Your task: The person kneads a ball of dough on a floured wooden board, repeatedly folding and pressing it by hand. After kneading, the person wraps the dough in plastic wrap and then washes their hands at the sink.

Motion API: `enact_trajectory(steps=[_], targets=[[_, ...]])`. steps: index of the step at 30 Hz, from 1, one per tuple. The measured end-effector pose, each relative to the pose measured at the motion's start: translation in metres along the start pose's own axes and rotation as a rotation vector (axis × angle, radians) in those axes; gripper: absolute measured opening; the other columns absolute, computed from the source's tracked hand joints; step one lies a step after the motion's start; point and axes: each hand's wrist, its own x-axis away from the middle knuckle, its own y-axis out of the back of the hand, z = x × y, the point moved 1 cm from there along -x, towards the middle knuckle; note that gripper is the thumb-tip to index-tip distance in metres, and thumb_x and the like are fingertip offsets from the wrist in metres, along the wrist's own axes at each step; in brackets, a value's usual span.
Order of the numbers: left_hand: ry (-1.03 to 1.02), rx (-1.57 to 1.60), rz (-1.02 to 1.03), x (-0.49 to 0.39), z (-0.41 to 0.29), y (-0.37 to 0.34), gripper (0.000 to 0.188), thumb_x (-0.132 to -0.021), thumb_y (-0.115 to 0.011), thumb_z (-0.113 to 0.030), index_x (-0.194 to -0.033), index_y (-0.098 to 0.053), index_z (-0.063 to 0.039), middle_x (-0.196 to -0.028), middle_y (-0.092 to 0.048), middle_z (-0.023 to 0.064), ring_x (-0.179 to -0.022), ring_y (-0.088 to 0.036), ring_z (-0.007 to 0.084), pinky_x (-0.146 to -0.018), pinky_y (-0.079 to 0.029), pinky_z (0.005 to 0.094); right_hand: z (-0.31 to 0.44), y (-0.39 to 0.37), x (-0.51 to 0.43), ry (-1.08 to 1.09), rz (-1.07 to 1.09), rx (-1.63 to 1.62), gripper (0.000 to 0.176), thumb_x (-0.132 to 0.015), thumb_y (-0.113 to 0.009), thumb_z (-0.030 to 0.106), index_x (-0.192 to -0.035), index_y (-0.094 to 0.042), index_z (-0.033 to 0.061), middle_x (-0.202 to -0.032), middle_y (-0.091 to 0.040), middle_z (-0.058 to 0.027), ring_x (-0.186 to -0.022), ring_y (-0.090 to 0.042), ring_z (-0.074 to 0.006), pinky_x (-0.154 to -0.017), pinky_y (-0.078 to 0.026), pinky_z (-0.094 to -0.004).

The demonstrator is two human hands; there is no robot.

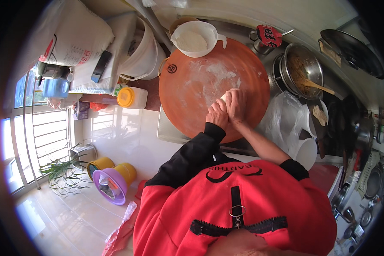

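Side by side, my left hand (217,112) and my right hand (236,104) are closed over a lump of pale dough (223,97). Only a small bit of the dough shows past my fingers; my hands hide the rest. Under them lies a large round orange-brown board (185,105), dusted with white flour (222,75) beyond my hands. At the board's far edge sits a white plastic bowl with a handle (208,48), holding flour (191,41).
Right of the board are a steel bowl of brown filling (302,65) with a wooden spoon (320,87), a clear plastic bag (283,115) and a lidded metal pot (267,36). A yellow-lidded jar (137,97), a white bucket (144,60) and a large sack (83,32) stand left.
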Motion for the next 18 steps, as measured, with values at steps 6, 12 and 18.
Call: enact_trajectory(steps=[6,12,18], targets=[[0.146,0.218,0.318,-0.065,0.025,0.006,0.018,-0.092,-0.049,-0.019,-0.101,-0.048,-0.004,-0.084,-0.068,0.0180,-0.066,-0.070,0.0321,-0.059,-0.056,0.0383,-0.012,-0.032,-0.052,0.163,0.155,0.225,0.017,-0.091,-0.058,0.022,-0.084,-0.050,0.0088,-0.078,-0.057,-0.0109,-0.076,-0.060,-0.0295,-0.064,-0.051,-0.0432],[0.295,0.356,0.425,-0.095,0.035,-0.001,0.028,-0.089,-0.055,-0.020,-0.108,-0.052,-0.001,-0.094,-0.070,0.0175,-0.088,-0.070,0.0328,-0.075,-0.056,0.0408,-0.013,-0.056,-0.082,0.154,0.309,0.305,0.023,-0.094,-0.053,0.029,-0.084,-0.052,0.0073,-0.082,-0.062,-0.0158,-0.071,-0.065,-0.0367,-0.057,-0.051,-0.0492],[0.217,0.867,0.179,-0.034,0.036,0.014,0.048,-0.085,-0.067,-0.028,-0.117,-0.046,0.001,-0.105,-0.058,0.0266,-0.095,-0.060,0.0451,-0.076,-0.050,0.0491,0.017,-0.001,-0.054,-0.131,0.214,-0.217,0.041,-0.097,-0.049,0.037,-0.075,-0.058,0.0030,-0.077,-0.061,-0.0165,-0.079,-0.055,-0.0336,-0.075,-0.044,-0.0438]])
